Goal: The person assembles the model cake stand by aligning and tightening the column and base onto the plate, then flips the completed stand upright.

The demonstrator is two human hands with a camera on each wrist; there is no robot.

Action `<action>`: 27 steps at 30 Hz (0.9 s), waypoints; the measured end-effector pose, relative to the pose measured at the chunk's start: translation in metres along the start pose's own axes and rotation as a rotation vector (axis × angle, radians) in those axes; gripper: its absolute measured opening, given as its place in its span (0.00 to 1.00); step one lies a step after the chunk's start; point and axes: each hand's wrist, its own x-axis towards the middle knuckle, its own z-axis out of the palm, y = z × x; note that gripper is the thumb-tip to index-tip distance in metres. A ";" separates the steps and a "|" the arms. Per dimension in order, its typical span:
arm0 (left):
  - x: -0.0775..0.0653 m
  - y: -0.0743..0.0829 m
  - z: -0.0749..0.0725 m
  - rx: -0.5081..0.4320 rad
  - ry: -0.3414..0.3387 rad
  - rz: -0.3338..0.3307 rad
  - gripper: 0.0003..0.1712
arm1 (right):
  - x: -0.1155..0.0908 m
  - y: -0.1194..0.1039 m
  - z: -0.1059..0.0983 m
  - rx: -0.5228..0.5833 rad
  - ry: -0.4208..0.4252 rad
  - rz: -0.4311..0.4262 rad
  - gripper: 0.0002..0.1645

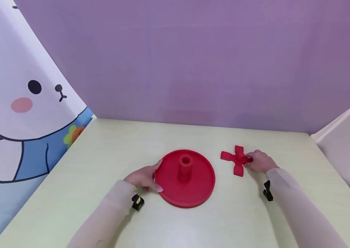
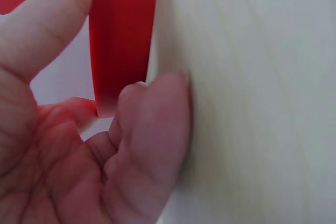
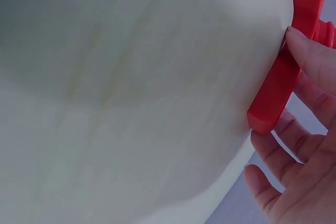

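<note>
A red round base [image 1: 168,193] with a raised rim and an upright hollow post [image 1: 185,168] at its middle lies on the table. At its left edge, my left hand [image 1: 143,177] holds the rim [image 2: 123,40] between thumb and fingers; the lower fingers curl beside the tabletop in the left wrist view. To the right of the base lies a red cross-shaped piece [image 1: 238,160] with flat arms and a small raised centre. My right hand [image 1: 260,161] pinches its right arm [image 3: 273,93], thumb on one side and fingers on the other.
The pale wood-grain table [image 1: 193,227] runs back to a purple panel [image 1: 193,69]. On the left stands a panel with a cartoon animal print [image 1: 22,103], and a pale panel [image 1: 348,148] borders the right side. Black wrist straps [image 1: 137,202] show on both sleeves.
</note>
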 end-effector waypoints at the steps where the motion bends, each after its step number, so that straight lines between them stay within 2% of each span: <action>1: 0.000 0.000 0.000 0.001 -0.002 -0.001 0.64 | 0.000 0.000 0.000 0.001 -0.002 0.003 0.23; 6: 0.000 0.000 0.000 0.021 -0.002 -0.008 0.64 | -0.002 -0.002 -0.002 0.023 -0.022 0.021 0.23; 11: 0.001 0.002 0.001 0.028 -0.009 -0.005 0.64 | -0.004 -0.001 -0.008 0.061 -0.078 0.052 0.22; 16: 0.001 0.004 0.001 0.024 -0.014 -0.006 0.64 | -0.005 0.000 -0.009 0.088 -0.108 0.044 0.19; 21: 0.000 0.002 0.003 0.000 -0.016 -0.022 0.65 | -0.007 -0.002 -0.004 0.144 -0.072 0.021 0.16; 27: -0.002 0.000 0.005 -0.027 -0.011 -0.019 0.65 | -0.014 -0.012 -0.001 0.237 0.027 0.008 0.14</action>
